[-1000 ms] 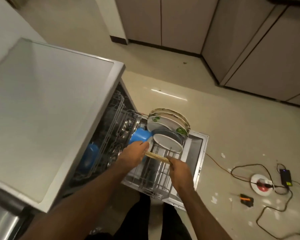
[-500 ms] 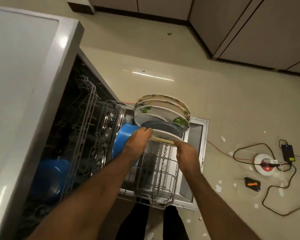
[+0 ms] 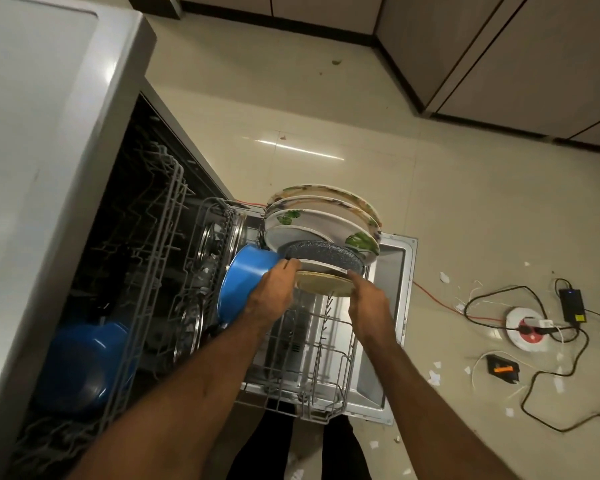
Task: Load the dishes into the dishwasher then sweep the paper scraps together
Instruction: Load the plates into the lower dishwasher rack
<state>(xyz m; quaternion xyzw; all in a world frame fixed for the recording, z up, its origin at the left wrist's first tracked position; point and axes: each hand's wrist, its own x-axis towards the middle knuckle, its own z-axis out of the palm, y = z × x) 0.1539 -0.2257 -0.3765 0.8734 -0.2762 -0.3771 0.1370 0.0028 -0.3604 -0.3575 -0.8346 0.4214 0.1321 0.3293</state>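
Observation:
The dishwasher's lower wire rack (image 3: 329, 341) is pulled out over the open door (image 3: 392, 271). Both hands hold a beige plate (image 3: 323, 285) on edge in the rack: my left hand (image 3: 274, 289) grips its left rim, my right hand (image 3: 369, 303) its right rim. Just behind it stand a white plate, a dark speckled plate (image 3: 323, 252) and three leaf-patterned plates (image 3: 323, 216). A blue pot (image 3: 248, 275) lies on its side left of the plates. White paper scraps (image 3: 433, 375) lie scattered on the floor to the right.
The upper rack (image 3: 160, 237) holds a blue bowl (image 3: 80, 365) and steel lids. A grey countertop (image 3: 39, 133) fills the left. Black cables, a round red-and-white socket (image 3: 529, 332) and a black adapter (image 3: 574, 304) lie on the floor at right. Cabinets (image 3: 499, 46) line the far wall.
The beige plate has gone from lying flat between my hands to standing tilted in the rack behind the white plate. The camera has shifted closer and leftward over the dishwasher.

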